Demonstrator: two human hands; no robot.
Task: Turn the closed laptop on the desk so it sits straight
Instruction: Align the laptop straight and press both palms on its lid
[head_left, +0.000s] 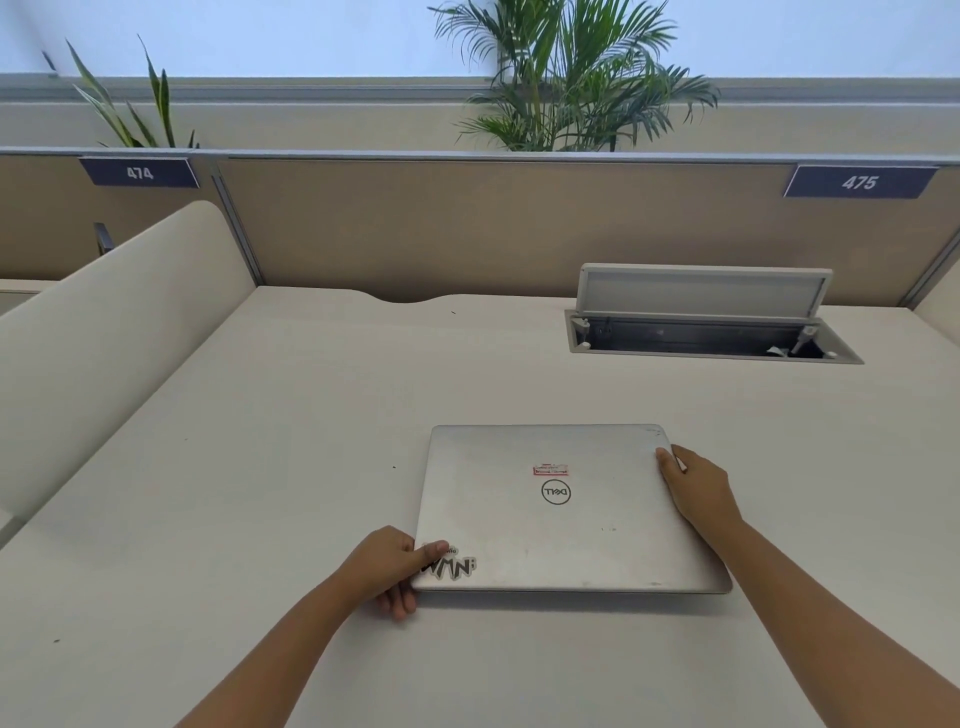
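One closed silver Dell laptop (566, 512) sits mid-desk (260, 467), edges looking near parallel to the desk front. Left hand (387, 569) pinches its near-left corner, thumb on the lid, fingers under. Right hand (698, 491) lies against the right edge, fingers curled on it. Probably the final trim of the rotation. Next: small nudge if needed, then release. Count: one laptop, two hands, one open cable hatch (701, 325).

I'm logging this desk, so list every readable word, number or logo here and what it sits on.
"474": sign on the left partition.
"475": sign on the right partition.
"DELL", upside down: logo on the laptop lid.
Red sticker above the logo: too small to read.
Black-and-white sticker under the left hand thumb: partly covered, unclear.
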